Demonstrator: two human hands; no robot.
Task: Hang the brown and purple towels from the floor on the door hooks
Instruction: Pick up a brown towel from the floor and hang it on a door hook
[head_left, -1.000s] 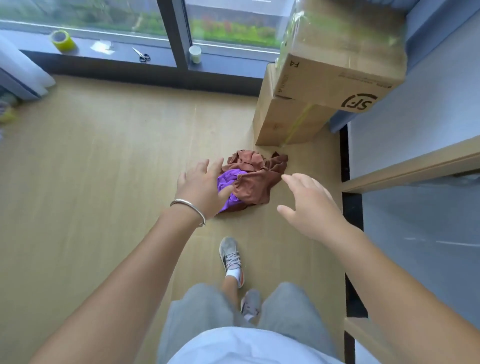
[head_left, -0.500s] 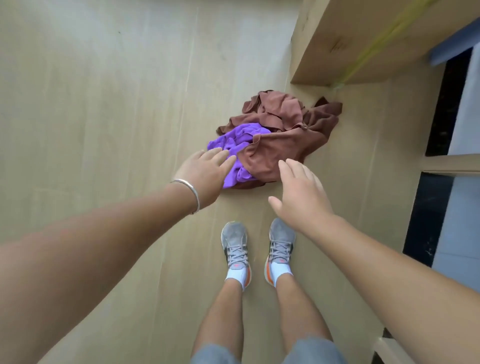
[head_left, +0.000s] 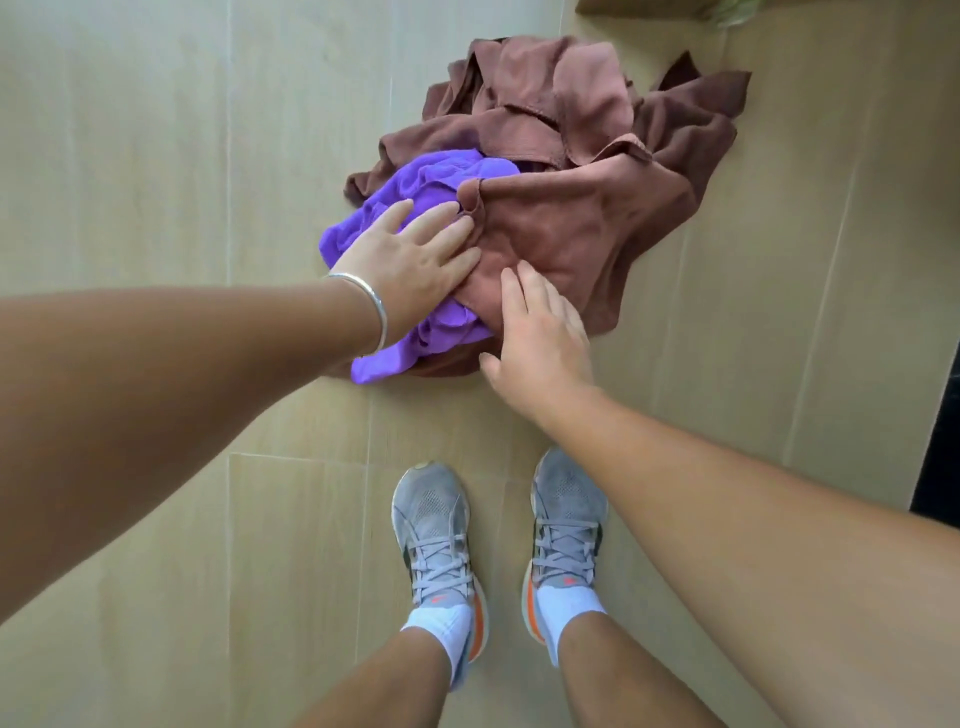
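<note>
A crumpled brown towel (head_left: 582, 208) lies in a heap on the pale wooden floor, with a purple towel (head_left: 415, 187) tucked under its left side. My left hand (head_left: 415, 260), with a silver bangle on the wrist, rests flat with straight fingers across the purple towel, its fingertips at the brown towel's edge. My right hand (head_left: 540, 338) lies with fingers extended on the near edge of the brown towel. Neither hand grips the cloth. The door hooks are out of view.
My two feet in grey sneakers (head_left: 441, 540) stand just in front of the heap. The bottom of a cardboard box (head_left: 644, 6) shows at the top edge. A dark gap (head_left: 940, 447) runs along the right edge of the floor.
The view has dropped closer to the floor. Both hands have moved forward from just short of the heap and now touch the towels.
</note>
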